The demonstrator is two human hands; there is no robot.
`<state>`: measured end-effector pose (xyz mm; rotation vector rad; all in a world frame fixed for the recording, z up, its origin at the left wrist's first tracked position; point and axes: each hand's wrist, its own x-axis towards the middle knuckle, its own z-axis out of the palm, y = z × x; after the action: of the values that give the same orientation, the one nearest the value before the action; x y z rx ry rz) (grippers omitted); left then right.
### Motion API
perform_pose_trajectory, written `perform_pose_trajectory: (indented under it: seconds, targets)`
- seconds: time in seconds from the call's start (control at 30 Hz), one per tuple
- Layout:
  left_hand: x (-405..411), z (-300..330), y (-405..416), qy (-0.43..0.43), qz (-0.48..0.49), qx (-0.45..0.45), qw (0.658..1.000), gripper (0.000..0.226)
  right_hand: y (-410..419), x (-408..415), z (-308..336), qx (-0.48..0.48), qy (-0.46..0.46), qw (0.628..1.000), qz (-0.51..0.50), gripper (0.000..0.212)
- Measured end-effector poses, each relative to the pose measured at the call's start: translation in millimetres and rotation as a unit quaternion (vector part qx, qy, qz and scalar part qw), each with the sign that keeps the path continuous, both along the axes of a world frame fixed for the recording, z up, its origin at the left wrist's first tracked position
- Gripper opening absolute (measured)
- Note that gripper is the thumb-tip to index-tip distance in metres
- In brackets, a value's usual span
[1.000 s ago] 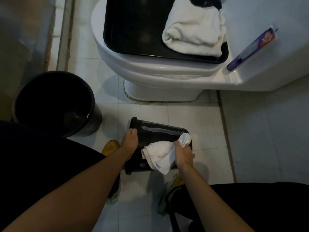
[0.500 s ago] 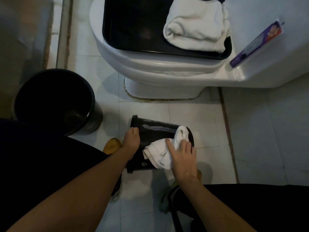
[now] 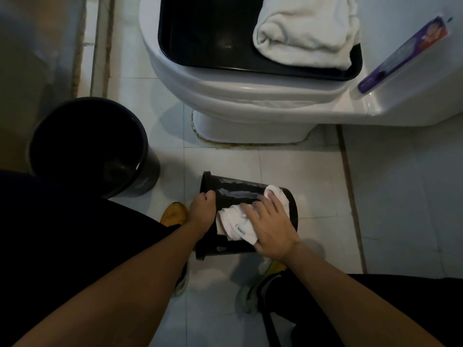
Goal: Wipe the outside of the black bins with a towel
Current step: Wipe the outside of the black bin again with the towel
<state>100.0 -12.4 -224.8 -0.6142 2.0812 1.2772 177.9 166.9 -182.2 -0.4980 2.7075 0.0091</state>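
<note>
On a tiled bathroom floor (image 3: pixel 288 161) near the toilet (image 3: pixel 250 101), a small black bin (image 3: pixel 240 194) lies on its side. The left hand (image 3: pixel 201 212) grips its rim; the right hand (image 3: pixel 269 221), fingers flat, presses the towel (image 3: pixel 235 222) on its wall. Best roll the bin between strokes. A larger bin (image 3: pixel 87 144) stands far left.

A white tiled floor (image 3: pixel 390 196) carries an upright black bin (image 3: pixel 140 181) at left and the white toilet's base (image 3: pixel 250 126) at top; two feet in yellow-toed shoes (image 3: pixel 174 214) stand on it near the bottom; whether the tipped smaller bin (image 3: pixel 240 194) touches it is unclear
</note>
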Motion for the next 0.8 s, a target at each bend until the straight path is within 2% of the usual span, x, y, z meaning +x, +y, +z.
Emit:
perform_pose_trajectory:
  seconds: [0.1, 0.23, 0.37, 0.47, 0.57, 0.63, 0.8]
  targets:
    - [1, 1, 0, -0.01, 0.004, 0.003, 1.0, 0.041, -4, -8, -7, 0.04, -0.021, 0.997, 0.061, 0.098]
    - [-8, 2, 3, -0.024, 0.026, -0.002, 0.999, 0.042, -9, -10, -11, 0.036, 0.046, 0.997, 0.056, 0.079]
    - [-12, -4, 8, 0.011, 0.006, -0.014, 1.0, 0.046, -1, -7, -5, -0.013, 0.093, 0.994, 0.059, 0.075]
    - [-5, -9, 10, 0.046, 0.024, -0.021, 0.998, 0.031, 1, 0, 4, -0.055, 0.074, 0.995, -0.045, 0.08]
    - [5, -15, 10, 0.037, 0.047, -0.025, 0.998, 0.033, -10, 2, 12, -0.146, 0.031, 0.962, -0.227, 0.056]
    - [11, -16, 9, 0.034, 0.061, -0.016, 0.997, 0.037, -23, -2, 15, -0.184, -0.007, 0.934, -0.308, 0.046]
    - [15, -17, 5, 0.075, 0.063, 0.033, 0.995, 0.047, -71, -11, 2, -0.232, -0.019, 0.917, -0.324, 0.045]
